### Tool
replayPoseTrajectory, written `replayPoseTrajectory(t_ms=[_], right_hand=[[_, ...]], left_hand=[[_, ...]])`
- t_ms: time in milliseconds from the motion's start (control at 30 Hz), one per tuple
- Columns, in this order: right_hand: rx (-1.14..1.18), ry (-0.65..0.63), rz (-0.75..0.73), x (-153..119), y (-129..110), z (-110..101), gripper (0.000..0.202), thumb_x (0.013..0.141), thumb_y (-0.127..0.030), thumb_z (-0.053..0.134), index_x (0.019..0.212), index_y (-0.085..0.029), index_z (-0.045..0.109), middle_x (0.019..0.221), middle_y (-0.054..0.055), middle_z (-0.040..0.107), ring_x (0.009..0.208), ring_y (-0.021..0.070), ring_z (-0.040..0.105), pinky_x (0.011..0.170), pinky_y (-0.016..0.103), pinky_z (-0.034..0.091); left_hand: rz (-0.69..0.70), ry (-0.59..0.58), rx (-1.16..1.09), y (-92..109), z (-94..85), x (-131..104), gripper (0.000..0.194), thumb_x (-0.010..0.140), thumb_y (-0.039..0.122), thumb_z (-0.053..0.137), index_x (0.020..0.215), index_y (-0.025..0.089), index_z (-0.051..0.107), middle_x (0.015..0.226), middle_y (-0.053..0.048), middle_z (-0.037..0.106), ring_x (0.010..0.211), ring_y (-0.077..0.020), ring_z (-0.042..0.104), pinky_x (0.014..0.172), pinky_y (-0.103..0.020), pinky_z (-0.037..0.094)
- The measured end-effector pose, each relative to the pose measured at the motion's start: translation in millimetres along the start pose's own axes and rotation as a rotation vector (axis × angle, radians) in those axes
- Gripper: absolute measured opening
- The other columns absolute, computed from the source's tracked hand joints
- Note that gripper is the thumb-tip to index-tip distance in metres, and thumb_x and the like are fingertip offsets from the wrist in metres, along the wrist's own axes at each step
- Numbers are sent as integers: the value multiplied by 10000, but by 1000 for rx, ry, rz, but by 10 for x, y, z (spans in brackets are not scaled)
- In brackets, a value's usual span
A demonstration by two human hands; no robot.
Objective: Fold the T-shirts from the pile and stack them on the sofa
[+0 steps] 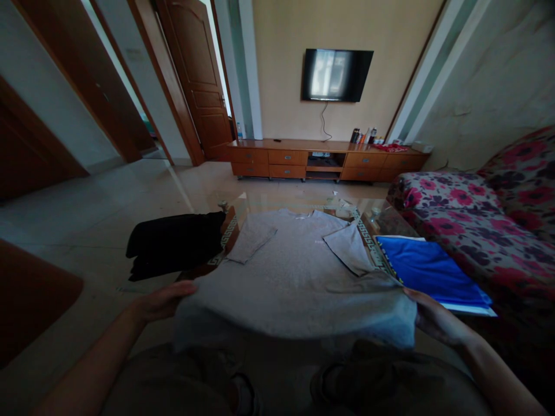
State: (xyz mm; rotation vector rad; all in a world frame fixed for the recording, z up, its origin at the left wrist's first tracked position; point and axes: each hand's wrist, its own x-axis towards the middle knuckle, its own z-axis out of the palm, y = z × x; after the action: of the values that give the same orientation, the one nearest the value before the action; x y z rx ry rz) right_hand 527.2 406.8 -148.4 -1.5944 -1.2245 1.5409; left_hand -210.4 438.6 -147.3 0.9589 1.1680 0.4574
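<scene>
A grey T-shirt (295,271) lies spread over the glass coffee table (243,202), its collar at the far side and its hem toward me. My left hand (167,300) is closed on the shirt's left edge near the hem. On the opposite side, my right hand (431,315) pinches the right edge, with the fingertips partly hidden by the cloth. Between both hands the hem hangs off the table's near edge and sags. Both sleeves rest on the table, angled outward.
Folded black cloth (173,240) lies at the table's left. On the right sits a folded blue cloth (429,268) with white beneath it. A flowered sofa (463,214) stands at the right. Against the far wall is a wooden TV cabinet (286,156) below a television (338,75).
</scene>
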Motion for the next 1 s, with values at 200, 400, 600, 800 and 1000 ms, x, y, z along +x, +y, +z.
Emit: replayPoseTrajectory(t_ms=[200, 400, 600, 800, 1000], right_hand=[[-20, -298, -2, -1, 12, 134, 675, 716, -532, 829, 1321, -282, 662, 1277, 95, 708, 1204, 364, 644, 1054, 489, 502], [54, -84, -65, 80, 6, 25, 608, 828, -527, 759, 1384, -326, 620, 1398, 69, 647, 1278, 344, 606, 1033, 464, 536], [114, 213, -213, 128, -131, -62, 618, 785, -511, 813, 1347, -336, 626, 1237, 47, 727, 1074, 290, 705, 811, 343, 615], [402, 9, -117, 33, -157, -98, 433, 805, -480, 763, 1181, -269, 729, 1074, 78, 765, 887, 261, 733, 751, 351, 598], [356, 80, -204, 145, -156, -12, 562, 696, -268, 886, 1223, -301, 694, 1116, 63, 769, 908, 246, 741, 805, 344, 583]], left_hand=[[-38, -149, 52, 36, 331, 101, 679, 671, 493, 879, 1272, 265, 658, 1208, -71, 721, 1172, -315, 653, 1044, -451, 483], [45, 6, 36, 195, 331, -23, 762, 809, 426, 800, 1488, 282, 488, 1330, -120, 660, 1075, -298, 694, 854, -366, 575], [251, 199, 26, 341, 258, -96, 702, 760, 382, 838, 1415, 309, 596, 1290, -118, 673, 1033, -285, 702, 783, -316, 589], [397, 26, -94, 323, 156, -125, 681, 640, 375, 876, 1279, 200, 717, 1335, -180, 652, 1147, -389, 662, 902, -411, 579], [400, 332, 110, 456, 325, -17, 730, 550, 340, 956, 1238, 253, 726, 1230, -127, 722, 1061, -322, 705, 846, -354, 587]])
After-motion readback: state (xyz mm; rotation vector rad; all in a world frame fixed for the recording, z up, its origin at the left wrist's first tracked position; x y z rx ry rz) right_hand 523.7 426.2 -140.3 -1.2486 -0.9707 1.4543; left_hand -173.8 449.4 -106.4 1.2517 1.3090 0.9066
